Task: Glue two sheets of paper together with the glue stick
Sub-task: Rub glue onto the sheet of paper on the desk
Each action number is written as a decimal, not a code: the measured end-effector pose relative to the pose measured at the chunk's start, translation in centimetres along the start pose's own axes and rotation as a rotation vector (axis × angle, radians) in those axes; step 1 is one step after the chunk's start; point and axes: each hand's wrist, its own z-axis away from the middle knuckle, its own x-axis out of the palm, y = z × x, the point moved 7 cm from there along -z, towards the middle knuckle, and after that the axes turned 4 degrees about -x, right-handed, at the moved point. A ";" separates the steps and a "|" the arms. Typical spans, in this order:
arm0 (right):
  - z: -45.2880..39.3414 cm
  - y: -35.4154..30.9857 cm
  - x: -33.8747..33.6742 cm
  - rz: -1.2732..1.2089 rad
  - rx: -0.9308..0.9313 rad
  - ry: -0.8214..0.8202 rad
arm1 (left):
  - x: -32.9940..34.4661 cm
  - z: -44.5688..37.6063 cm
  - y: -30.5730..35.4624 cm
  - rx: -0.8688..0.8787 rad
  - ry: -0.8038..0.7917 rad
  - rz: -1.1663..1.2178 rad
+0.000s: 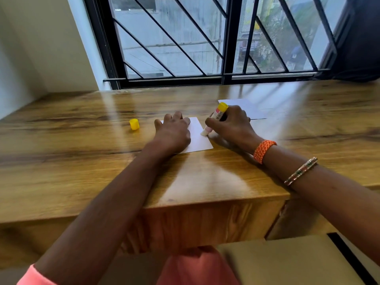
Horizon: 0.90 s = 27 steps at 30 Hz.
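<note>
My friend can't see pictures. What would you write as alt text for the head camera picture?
A person's right hand presses a tilted yellow-ended glue stick onto the right edge of a small white paper sheet, which the left hand holds flat on a wooden table. A yellow cap stands to the left; another white sheet lies behind, below a barred window.

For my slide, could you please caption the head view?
Left hand pins a paper on the desk while the right hand rubs the glue stick along its edge; cap off.

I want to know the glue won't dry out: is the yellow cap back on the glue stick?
No: the yellow cap stands alone on the table, while the right hand rubs the glue stick on the paper.
</note>
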 end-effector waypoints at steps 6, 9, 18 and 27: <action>1.1 0.1 -0.6 -0.073 -0.003 -0.046 | 0.2 -0.2 -0.4 0.018 -0.020 0.032; 1.6 0.0 -0.8 -0.109 0.006 -0.060 | 0.1 -0.3 -0.4 0.016 -0.020 0.025; 2.4 0.4 -0.4 -0.391 0.009 -0.257 | -0.9 -0.5 -1.8 0.065 -0.100 0.270; -1.3 0.6 -0.6 -0.498 0.086 -0.091 | -1.1 2.0 -2.9 0.110 -0.300 -0.103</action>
